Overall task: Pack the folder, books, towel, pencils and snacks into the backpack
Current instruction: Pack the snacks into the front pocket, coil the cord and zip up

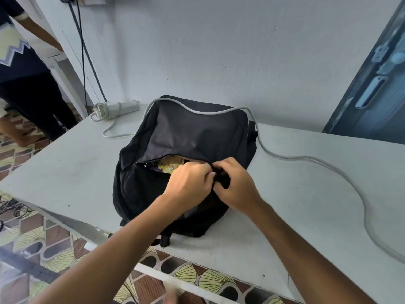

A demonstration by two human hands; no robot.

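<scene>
Black backpack (188, 137) lies flat mid-desk (65, 163), top opening partly unzipped, yellow snack packets (168, 166) visible in the gap. Left hand (188, 183) and right hand (235, 185) meet at the right end of the zipper, both pinching black fabric there. Grey cable (306, 159) runs over the bag's far edge toward the desk's right edge. Power strip (118, 107) at the far left corner. Second person (24, 69) stands beyond the left edge.

A power strip (118, 107) and grey cable (328, 165) lie on the white table (65, 163).
</scene>
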